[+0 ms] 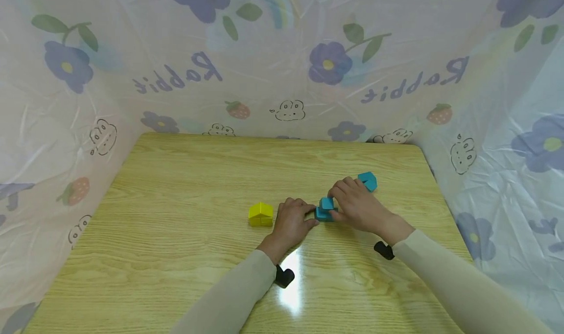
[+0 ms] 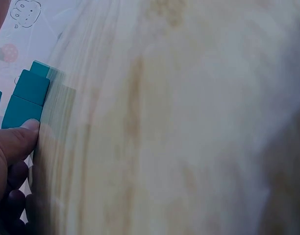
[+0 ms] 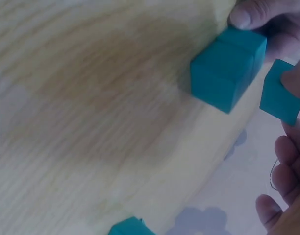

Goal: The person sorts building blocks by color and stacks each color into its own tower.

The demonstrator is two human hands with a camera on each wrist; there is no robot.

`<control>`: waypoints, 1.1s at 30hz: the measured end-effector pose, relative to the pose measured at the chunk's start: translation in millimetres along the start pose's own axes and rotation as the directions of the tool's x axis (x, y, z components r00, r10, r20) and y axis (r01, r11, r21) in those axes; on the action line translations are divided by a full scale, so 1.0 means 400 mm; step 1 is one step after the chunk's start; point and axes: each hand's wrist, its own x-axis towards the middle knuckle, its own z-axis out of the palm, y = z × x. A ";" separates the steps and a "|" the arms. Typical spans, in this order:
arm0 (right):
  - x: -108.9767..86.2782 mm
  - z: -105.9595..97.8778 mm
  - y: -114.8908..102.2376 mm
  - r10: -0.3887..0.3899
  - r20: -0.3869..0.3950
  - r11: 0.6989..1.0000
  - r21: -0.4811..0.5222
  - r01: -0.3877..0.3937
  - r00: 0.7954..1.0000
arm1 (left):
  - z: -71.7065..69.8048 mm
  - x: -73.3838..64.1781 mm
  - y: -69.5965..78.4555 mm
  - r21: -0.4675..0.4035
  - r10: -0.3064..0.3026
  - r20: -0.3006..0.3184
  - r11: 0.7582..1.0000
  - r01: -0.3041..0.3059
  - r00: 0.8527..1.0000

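Note:
Two teal blocks [image 3: 221, 63] stand side by side on the table, touching; in the head view they are a low base [image 1: 323, 217] partly hidden by the hands. My left hand [image 1: 291, 222] grips one end of that pair, its thumb [image 2: 23, 137] on the near face. Just over the pair, my right hand [image 1: 359, 206] pinches a smaller-looking teal block [image 3: 277, 93] between thumb and fingers. In the right wrist view a gap shows between this held block and the pair. Beyond the right hand lies a notched teal piece [image 1: 369, 181].
Left of my left hand, yellow blocks [image 1: 261, 214] form a small house shape with a peaked top. The wooden table [image 1: 185, 187] is bounded by a patterned cloth [image 1: 264, 84] at its back and sides.

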 end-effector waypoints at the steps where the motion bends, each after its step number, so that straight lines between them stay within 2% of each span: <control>1: 0.000 0.002 -0.004 -0.002 0.000 1.000 0.002 0.002 1.000 | 0.000 0.000 0.000 -0.003 -0.001 -0.001 1.000 0.001 1.000; 16: -0.002 0.018 -0.022 -0.016 0.002 1.000 0.026 0.016 1.000 | -0.003 -0.002 0.003 -0.010 0.000 -0.003 1.000 0.000 1.000; 33: -0.001 0.023 -0.020 -0.030 -0.006 1.000 -0.003 0.030 1.000 | 0.002 -0.002 0.002 0.002 -0.002 -0.001 1.000 0.002 1.000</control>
